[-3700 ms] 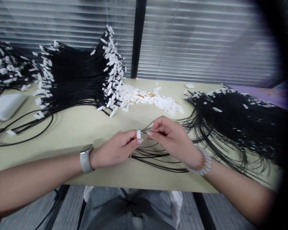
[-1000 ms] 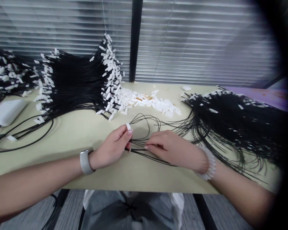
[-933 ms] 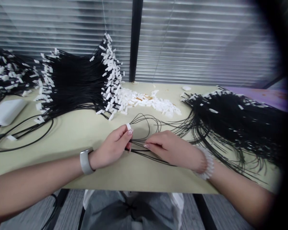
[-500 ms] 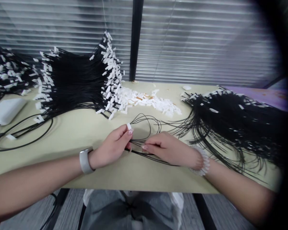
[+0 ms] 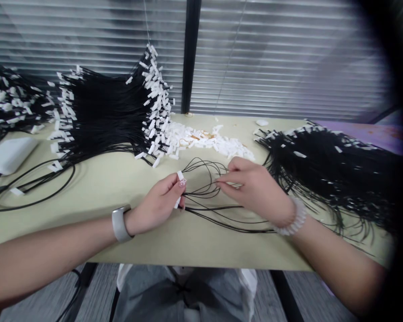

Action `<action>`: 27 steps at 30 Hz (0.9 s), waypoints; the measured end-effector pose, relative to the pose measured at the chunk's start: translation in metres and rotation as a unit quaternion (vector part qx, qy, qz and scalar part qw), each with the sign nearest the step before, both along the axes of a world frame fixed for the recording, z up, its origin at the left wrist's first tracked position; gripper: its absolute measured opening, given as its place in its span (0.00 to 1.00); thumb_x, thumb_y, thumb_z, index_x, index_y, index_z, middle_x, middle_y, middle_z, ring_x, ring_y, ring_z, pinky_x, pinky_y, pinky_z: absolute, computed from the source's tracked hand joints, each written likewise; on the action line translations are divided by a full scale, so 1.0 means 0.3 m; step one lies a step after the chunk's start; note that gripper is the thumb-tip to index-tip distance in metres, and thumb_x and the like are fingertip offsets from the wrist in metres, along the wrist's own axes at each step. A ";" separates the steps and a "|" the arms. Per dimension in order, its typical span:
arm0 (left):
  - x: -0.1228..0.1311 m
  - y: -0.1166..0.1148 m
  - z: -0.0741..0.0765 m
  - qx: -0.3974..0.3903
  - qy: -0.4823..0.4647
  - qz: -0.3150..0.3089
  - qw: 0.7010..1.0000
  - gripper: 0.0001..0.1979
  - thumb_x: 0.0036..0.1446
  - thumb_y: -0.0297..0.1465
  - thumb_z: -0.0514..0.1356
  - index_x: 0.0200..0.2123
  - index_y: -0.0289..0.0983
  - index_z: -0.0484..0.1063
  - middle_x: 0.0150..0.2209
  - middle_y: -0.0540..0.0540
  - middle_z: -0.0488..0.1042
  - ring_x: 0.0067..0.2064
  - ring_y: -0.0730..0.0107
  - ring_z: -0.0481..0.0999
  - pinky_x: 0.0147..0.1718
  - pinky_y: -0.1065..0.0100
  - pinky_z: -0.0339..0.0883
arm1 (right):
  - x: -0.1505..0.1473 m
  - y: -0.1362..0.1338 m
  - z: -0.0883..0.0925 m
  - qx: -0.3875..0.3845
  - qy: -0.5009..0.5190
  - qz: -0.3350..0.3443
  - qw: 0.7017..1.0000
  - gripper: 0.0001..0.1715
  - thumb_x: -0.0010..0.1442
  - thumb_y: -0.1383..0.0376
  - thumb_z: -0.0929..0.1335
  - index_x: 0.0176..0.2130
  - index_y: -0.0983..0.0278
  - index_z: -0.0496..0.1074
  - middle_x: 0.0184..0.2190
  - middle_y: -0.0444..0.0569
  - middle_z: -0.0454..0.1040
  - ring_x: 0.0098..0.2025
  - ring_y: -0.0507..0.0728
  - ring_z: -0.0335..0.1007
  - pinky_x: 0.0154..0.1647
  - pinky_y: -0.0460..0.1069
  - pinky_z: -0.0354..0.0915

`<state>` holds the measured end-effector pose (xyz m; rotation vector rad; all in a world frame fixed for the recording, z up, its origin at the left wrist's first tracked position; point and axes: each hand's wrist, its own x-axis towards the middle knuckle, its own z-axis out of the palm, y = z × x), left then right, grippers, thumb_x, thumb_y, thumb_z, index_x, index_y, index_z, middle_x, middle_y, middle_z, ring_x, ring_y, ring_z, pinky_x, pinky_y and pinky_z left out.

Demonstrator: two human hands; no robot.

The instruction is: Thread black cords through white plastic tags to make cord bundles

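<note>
My left hand (image 5: 156, 203) is closed on a bunch of thin black cables (image 5: 201, 194). A white piece (image 5: 180, 175) sticks up above its thumb, and another bit of white shows below the fingers. From this grip the cables loop out to the right. My right hand (image 5: 255, 190) pinches at the looped cables with its thumb and fingertips. Which strands it grips is too fine to make out. Further right lies a big loose heap of black cables (image 5: 332, 165) with small white pieces along its far edge.
A neat stack of black cables (image 5: 104, 107) with white ends stands back left, another pile (image 5: 13, 98) beyond it. Small white pieces (image 5: 225, 145) lie heaped mid-table. A white box (image 5: 11, 154) with a black cord sits at left. Window blinds rise behind the table (image 5: 147, 250).
My right hand has moved up and to the right, pinching at the cables. The loops below it are spread wider. My left hand stays nearly in place, with more white showing under its fingers.
</note>
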<state>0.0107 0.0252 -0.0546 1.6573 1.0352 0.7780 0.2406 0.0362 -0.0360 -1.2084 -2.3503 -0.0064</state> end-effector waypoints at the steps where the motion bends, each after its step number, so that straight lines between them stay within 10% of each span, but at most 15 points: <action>1: 0.000 0.001 0.000 0.002 0.003 0.001 1.000 0.14 0.62 0.39 0.44 0.30 0.36 0.58 0.24 0.53 0.63 0.26 0.76 0.65 0.27 0.72 0.60 | 0.016 0.010 0.002 0.008 0.005 -0.016 1.000 0.09 0.55 0.64 0.65 0.30 0.60 0.76 0.26 0.46 0.69 0.27 0.50 0.63 0.30 0.46 0.60; 5: -0.001 0.002 0.000 0.011 0.012 0.007 1.000 0.15 0.62 0.39 0.44 0.29 0.36 0.58 0.23 0.53 0.63 0.26 0.76 0.63 0.26 0.72 0.58 | 0.072 0.050 0.007 0.030 0.066 -0.120 0.990 0.09 0.54 0.63 0.66 0.34 0.59 0.76 0.20 0.44 0.69 0.23 0.50 0.63 0.28 0.48 0.62; 8: -0.001 0.000 0.000 0.008 0.014 0.001 1.000 0.14 0.62 0.39 0.44 0.29 0.36 0.58 0.23 0.53 0.63 0.26 0.77 0.64 0.26 0.73 0.57 | 0.095 0.073 0.014 0.045 0.227 -0.166 0.959 0.14 0.55 0.63 0.65 0.43 0.60 0.72 0.33 0.48 0.73 0.29 0.52 0.68 0.30 0.50 0.65; 13: -0.002 0.000 0.000 -0.002 0.018 -0.017 1.000 0.14 0.62 0.38 0.44 0.30 0.36 0.58 0.23 0.53 0.64 0.26 0.76 0.65 0.27 0.72 0.58 | 0.099 0.076 0.046 -0.060 0.544 -0.052 0.835 0.26 0.50 0.66 0.68 0.50 0.56 0.66 0.53 0.49 0.63 0.49 0.60 0.64 0.41 0.57 0.68; 16: -0.003 0.002 -0.001 0.001 0.021 -0.028 0.999 0.13 0.62 0.38 0.45 0.30 0.36 0.58 0.23 0.53 0.64 0.26 0.76 0.65 0.27 0.72 0.58 | 0.104 0.076 0.067 -0.120 0.632 -0.015 0.765 0.14 0.53 0.65 0.65 0.42 0.59 0.70 0.52 0.48 0.63 0.48 0.59 0.66 0.44 0.58 0.66; 20: -0.004 0.002 -0.001 0.000 0.027 -0.035 0.999 0.13 0.62 0.38 0.45 0.30 0.36 0.58 0.23 0.53 0.64 0.26 0.76 0.65 0.28 0.72 0.59 | 0.144 0.109 0.074 -0.017 0.695 -0.017 0.719 0.09 0.55 0.65 0.63 0.37 0.62 0.71 0.46 0.48 0.67 0.40 0.52 0.68 0.42 0.52 0.65; 23: -0.004 0.002 -0.001 -0.001 0.032 -0.040 0.999 0.14 0.62 0.38 0.44 0.29 0.36 0.58 0.23 0.53 0.65 0.26 0.76 0.65 0.27 0.71 0.59 | 0.162 0.130 0.059 -0.010 0.690 -0.047 0.722 0.16 0.56 0.66 0.63 0.46 0.58 0.67 0.37 0.46 0.70 0.25 0.46 0.62 0.30 0.47 0.65; 27: -0.002 0.000 0.000 -0.005 0.038 -0.046 0.998 0.14 0.62 0.38 0.44 0.29 0.36 0.58 0.23 0.52 0.64 0.26 0.75 0.65 0.28 0.71 0.59 | 0.101 0.094 0.029 -0.203 0.554 -0.028 0.807 0.34 0.58 0.62 0.63 0.59 0.52 0.46 0.28 0.41 0.72 0.15 0.46 0.54 0.18 0.44 0.59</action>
